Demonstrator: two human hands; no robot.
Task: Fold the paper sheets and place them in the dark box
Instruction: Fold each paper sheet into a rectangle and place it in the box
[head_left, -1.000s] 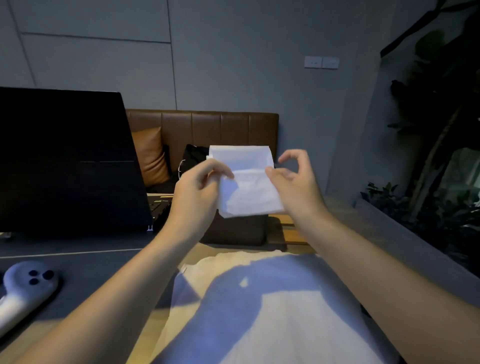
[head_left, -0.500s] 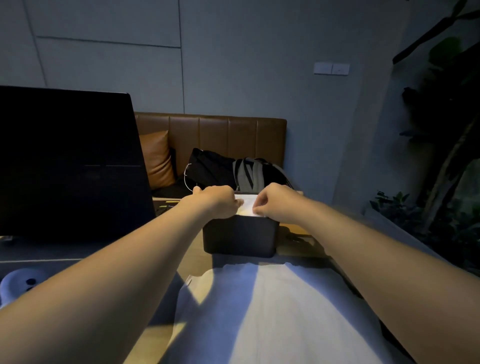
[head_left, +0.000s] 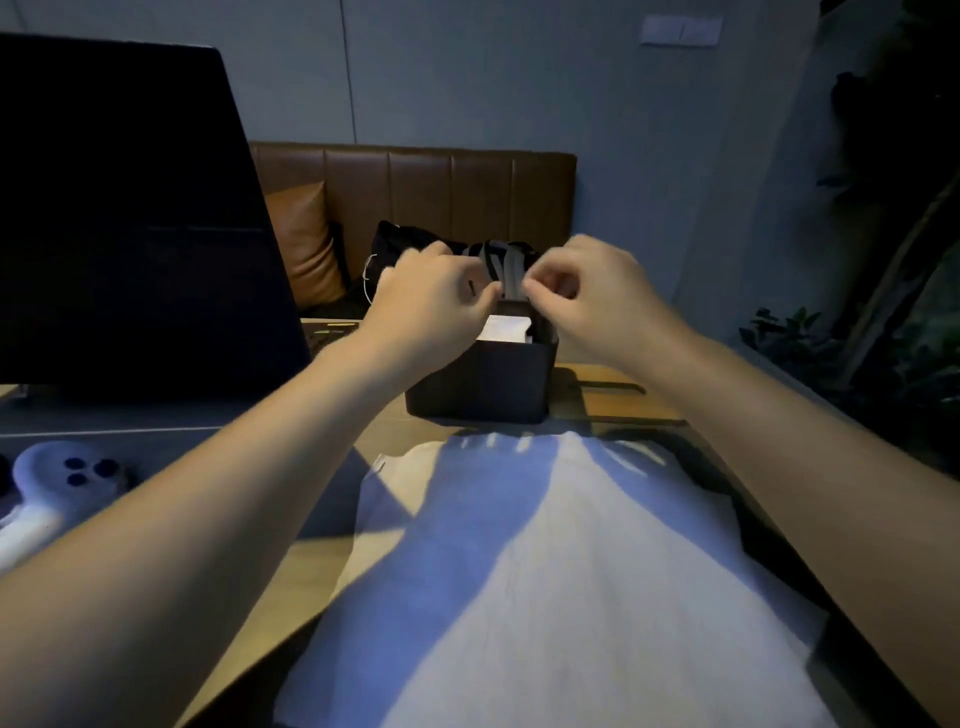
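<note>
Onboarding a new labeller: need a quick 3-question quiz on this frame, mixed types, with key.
1. True or false: the folded paper lies inside the dark box.
2. What lies on the table nearest the camera? A) unfolded paper sheets B) a book C) a plate
3. Fill in: left of the box stands an open ___.

Key:
1. True. The left hand and right hand hover over the box rim, fingers curled; neither plainly holds the paper.
2. A
3. laptop

Folded white paper (head_left: 506, 328) inside dark box (head_left: 480, 382).
</note>
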